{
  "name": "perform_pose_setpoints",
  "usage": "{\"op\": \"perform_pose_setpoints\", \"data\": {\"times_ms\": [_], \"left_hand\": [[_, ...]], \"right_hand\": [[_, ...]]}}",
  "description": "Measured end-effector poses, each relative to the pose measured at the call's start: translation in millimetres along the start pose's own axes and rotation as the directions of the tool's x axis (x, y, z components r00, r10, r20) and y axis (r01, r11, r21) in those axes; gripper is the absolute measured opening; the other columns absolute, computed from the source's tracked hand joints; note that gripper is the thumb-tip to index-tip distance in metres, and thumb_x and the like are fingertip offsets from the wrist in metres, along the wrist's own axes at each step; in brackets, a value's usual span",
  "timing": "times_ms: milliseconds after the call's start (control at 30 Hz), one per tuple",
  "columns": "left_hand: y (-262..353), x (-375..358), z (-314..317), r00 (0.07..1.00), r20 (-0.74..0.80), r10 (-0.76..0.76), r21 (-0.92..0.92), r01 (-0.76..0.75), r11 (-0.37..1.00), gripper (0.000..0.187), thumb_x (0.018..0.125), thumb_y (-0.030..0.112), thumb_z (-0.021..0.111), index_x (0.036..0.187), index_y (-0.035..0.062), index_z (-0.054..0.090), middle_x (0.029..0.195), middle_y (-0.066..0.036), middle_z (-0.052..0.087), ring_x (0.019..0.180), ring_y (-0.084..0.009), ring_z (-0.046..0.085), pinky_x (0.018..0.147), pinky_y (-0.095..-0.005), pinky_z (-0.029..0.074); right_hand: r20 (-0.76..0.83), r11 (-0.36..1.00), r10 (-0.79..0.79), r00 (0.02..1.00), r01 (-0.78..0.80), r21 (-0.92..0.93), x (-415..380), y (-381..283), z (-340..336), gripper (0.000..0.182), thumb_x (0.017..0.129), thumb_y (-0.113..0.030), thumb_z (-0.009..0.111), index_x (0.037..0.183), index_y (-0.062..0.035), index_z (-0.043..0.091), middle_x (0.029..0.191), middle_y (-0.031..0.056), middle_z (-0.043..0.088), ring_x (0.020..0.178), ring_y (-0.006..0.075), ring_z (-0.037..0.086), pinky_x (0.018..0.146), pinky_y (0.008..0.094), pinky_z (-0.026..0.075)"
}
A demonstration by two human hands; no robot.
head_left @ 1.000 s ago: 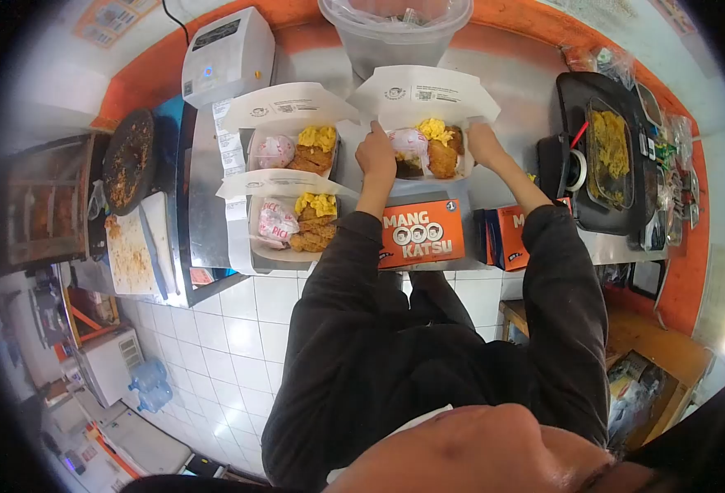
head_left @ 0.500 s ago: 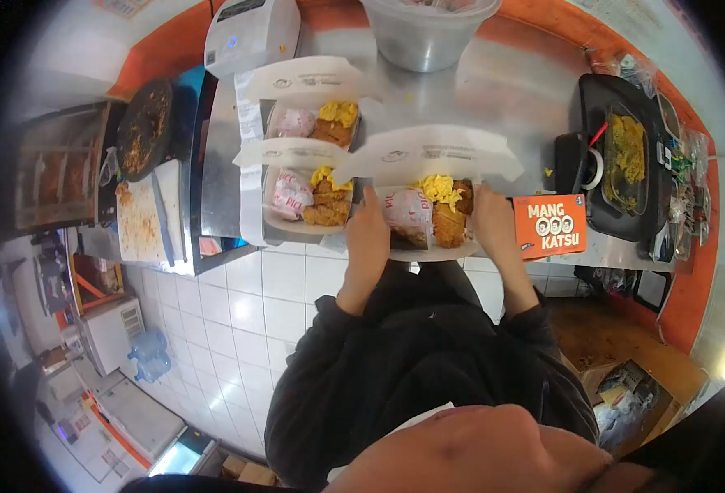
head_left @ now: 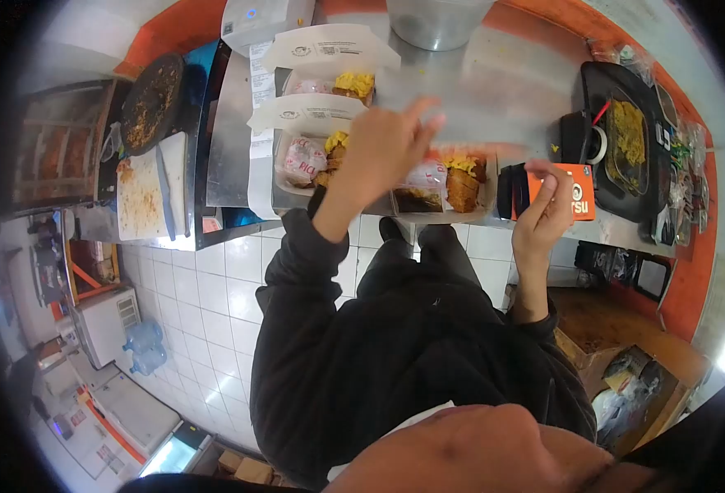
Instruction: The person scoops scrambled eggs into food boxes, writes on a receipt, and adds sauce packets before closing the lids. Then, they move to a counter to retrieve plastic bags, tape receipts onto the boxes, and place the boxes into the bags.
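Observation:
My left hand (head_left: 385,152) hangs over the left side of the nearest takeaway box (head_left: 441,218), with fingers apart. This box holds a paper-wrapped rice portion (head_left: 426,175), yellow scrambled egg (head_left: 459,162) and breaded fried cutlet pieces (head_left: 463,191). A blurred orange and white band, apparently its lid, runs across its back edge. My right hand (head_left: 541,215), thumb and fingers apart, is at the closed orange box (head_left: 580,185) on the right and partly covers its print. Left of my left hand, two more open boxes (head_left: 293,141) hold similar food under raised white lids (head_left: 330,51).
A translucent bucket (head_left: 436,23) and a white device (head_left: 265,23) stand at the back. On the right, a black tray (head_left: 625,218) carries a clear container of egg (head_left: 628,148) and a tape roll (head_left: 598,146). A knife (head_left: 165,193) lies across the cutting board (head_left: 136,205) on the left.
Both hands have let go of the nearest box's sides; the left moved up across it, the right moved right to the orange box. The nearest box's raised lid has come down into a blur.

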State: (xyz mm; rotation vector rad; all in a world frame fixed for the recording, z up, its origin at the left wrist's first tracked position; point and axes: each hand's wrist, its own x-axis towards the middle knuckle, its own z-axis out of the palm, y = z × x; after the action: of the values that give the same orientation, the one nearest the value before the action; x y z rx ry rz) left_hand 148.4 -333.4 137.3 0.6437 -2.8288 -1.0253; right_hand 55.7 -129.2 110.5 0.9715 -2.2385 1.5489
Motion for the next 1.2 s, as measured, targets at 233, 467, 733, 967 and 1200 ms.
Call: {"op": "perform_pose_setpoints", "data": {"times_ms": [233, 467, 733, 967, 1200], "left_hand": [[-45, -46, 125, 0.940, -0.331, 0.077, 0.326, 0.037, 0.945, 0.058, 0.085, 0.034, 0.056, 0.130, 0.0010, 0.040, 0.130, -0.022, 0.043, 0.122, -0.0346, 0.041, 0.099, -0.0470, 0.031], [-108, -59, 188, 0.940, -0.286, -0.184, -0.577, -0.016, 0.817, 0.064, 0.093, 0.028, 0.044, 0.141, -0.0030, 0.015, 0.147, -0.022, 0.015, 0.137, -0.0355, 0.014, 0.111, -0.0428, 0.011], [-62, -52, 40, 0.977, 0.184, -0.110, -0.494, 0.189, 0.848, 0.060, 0.094, 0.041, 0.038, 0.130, -0.0077, 0.037, 0.118, -0.026, 0.053, 0.112, -0.0302, 0.051, 0.096, -0.0313, 0.036], [-114, -54, 151, 0.986, -0.138, 0.089, -0.219, -0.118, 0.969, 0.048, 0.096, 0.026, 0.035, 0.131, -0.0070, 0.032, 0.127, -0.029, 0.037, 0.110, -0.0371, 0.043, 0.096, -0.0405, 0.034], [-71, -41, 106, 0.930, -0.192, 0.313, 0.544, -0.165, 0.823, 0.064, 0.088, 0.040, 0.047, 0.142, 0.0124, 0.027, 0.140, -0.023, 0.026, 0.129, -0.0415, 0.026, 0.108, -0.0500, 0.018]], "right_hand": [[0.219, 0.834, 0.017, 0.976, 0.107, -0.542, -51, 53, 45, 0.037, 0.095, -0.019, 0.039, 0.126, 0.0013, 0.045, 0.132, 0.0249, 0.041, 0.122, 0.0373, 0.041, 0.099, 0.0442, 0.033], [0.474, 0.867, 0.442, 0.762, -0.497, -0.008, -52, 103, 34, 0.048, 0.089, -0.032, 0.051, 0.121, 0.0040, 0.048, 0.107, 0.0213, 0.061, 0.102, 0.0328, 0.058, 0.090, 0.0365, 0.042], [0.680, 0.574, 0.644, 0.350, -0.809, -0.127, 37, 71, -2, 0.056, 0.087, -0.044, 0.054, 0.111, 0.0073, 0.052, 0.102, 0.0159, 0.056, 0.092, 0.0221, 0.057, 0.082, 0.0353, 0.049], [0.670, 0.811, 0.570, 0.475, -0.456, -0.367, -11, 112, 17, 0.044, 0.098, -0.028, 0.035, 0.124, 0.0062, 0.044, 0.122, 0.0200, 0.047, 0.113, 0.0312, 0.047, 0.102, 0.0411, 0.034], [0.636, 0.973, 0.084, 0.768, 0.073, -0.217, -42, 93, 14, 0.058, 0.093, -0.021, 0.037, 0.140, 0.0037, 0.017, 0.146, 0.0222, 0.017, 0.135, 0.0335, 0.020, 0.110, 0.0453, 0.017]]}}
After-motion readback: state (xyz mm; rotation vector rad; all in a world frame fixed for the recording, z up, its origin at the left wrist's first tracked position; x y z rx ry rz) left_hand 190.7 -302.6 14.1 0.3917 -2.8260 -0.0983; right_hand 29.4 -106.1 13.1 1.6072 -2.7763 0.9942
